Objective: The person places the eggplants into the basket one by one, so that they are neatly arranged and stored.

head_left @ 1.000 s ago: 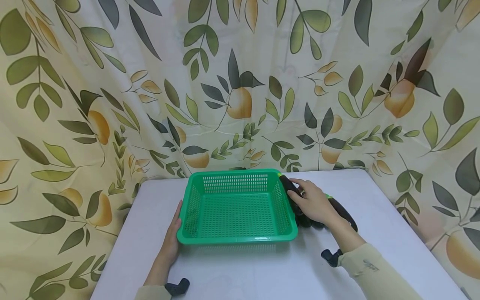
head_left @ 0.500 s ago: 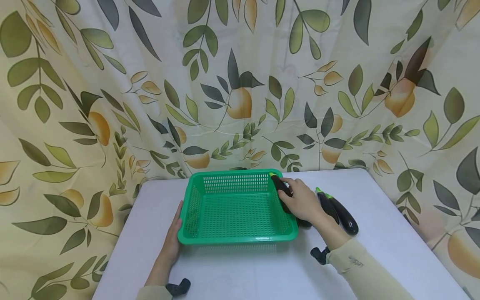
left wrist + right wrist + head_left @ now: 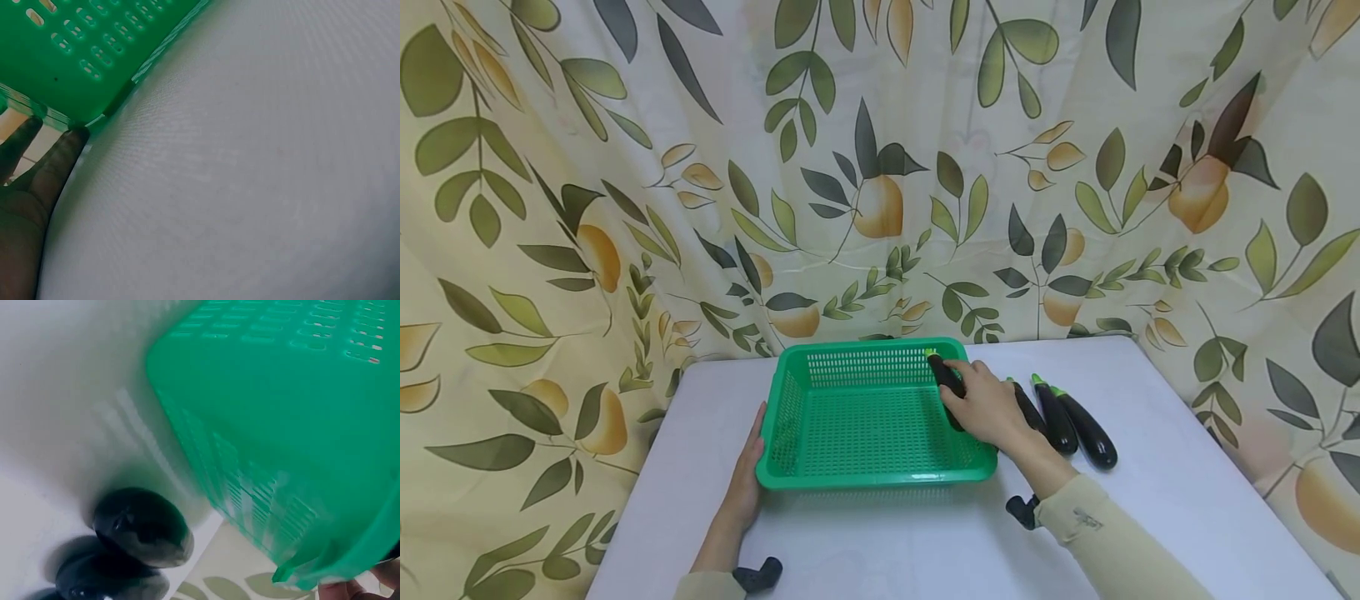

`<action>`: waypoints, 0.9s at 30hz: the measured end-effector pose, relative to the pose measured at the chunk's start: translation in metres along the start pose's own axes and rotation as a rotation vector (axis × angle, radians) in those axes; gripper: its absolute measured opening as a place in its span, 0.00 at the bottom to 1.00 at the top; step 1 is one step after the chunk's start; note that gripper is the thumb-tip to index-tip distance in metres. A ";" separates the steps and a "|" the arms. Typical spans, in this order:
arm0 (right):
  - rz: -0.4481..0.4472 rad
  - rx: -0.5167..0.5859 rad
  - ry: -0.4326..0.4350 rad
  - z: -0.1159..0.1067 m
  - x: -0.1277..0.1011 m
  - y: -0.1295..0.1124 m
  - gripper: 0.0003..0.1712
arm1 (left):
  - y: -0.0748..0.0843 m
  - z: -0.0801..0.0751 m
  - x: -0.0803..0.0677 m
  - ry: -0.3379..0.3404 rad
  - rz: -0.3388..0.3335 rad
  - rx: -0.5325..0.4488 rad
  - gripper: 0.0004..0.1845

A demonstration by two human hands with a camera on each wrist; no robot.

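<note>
Gripping 1 eggplant (image 3: 946, 379) in the right hand (image 3: 988, 404), over the right side of the green basket (image 3: 872, 481), beside 3 more eggplants (image 3: 1056, 419); steadying the left wall with straight fingers of the left hand (image 3: 747, 475). Best lowered level, released low.

Green rectangular plastic basket (image 3: 876, 481): smooth, rim glossy. Elongated black eggplants (image 3: 1085, 427): skin smooth, glossy. White flat tabletop (image 3: 887, 542): matt, finely textured. Pale leaf-printed cloth curtain (image 3: 925, 125): matt, creased.
</note>
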State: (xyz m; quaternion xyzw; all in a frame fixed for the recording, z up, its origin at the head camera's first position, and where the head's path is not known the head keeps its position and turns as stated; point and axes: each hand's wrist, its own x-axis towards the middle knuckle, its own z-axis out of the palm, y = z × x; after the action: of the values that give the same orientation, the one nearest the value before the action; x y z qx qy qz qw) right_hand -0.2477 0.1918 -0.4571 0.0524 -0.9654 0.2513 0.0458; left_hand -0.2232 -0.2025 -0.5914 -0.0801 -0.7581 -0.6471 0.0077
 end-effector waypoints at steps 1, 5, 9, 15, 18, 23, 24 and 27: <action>0.001 -0.001 -0.002 0.001 0.000 -0.001 0.31 | 0.000 0.000 0.000 0.000 -0.001 0.000 0.30; 0.004 -0.008 -0.010 0.006 0.001 -0.004 0.31 | 0.001 0.001 0.000 -0.004 -0.003 0.000 0.31; 0.002 -0.026 -0.016 0.010 0.002 -0.004 0.31 | 0.000 0.001 0.000 0.000 -0.011 -0.012 0.29; -0.026 -0.090 -0.015 0.019 0.006 -0.005 0.31 | -0.001 0.002 0.001 0.004 -0.021 -0.035 0.29; -0.036 -0.117 -0.021 0.024 0.006 -0.007 0.31 | -0.001 0.002 0.001 0.006 -0.024 -0.025 0.30; -0.064 -0.155 -0.024 0.027 0.004 -0.010 0.27 | 0.000 0.002 0.001 0.006 -0.029 -0.014 0.30; -0.069 -0.169 -0.025 0.028 0.004 -0.011 0.26 | 0.000 0.002 0.001 0.007 -0.028 -0.014 0.30; -0.079 -0.207 -0.028 0.030 0.003 -0.011 0.25 | 0.000 0.001 0.002 0.008 -0.020 -0.014 0.31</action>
State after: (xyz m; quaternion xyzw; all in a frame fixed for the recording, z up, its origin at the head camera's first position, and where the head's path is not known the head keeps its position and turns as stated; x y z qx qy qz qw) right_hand -0.2517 0.1675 -0.4780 0.0888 -0.9840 0.1473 0.0474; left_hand -0.2248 -0.2012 -0.5916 -0.0699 -0.7544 -0.6527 0.0038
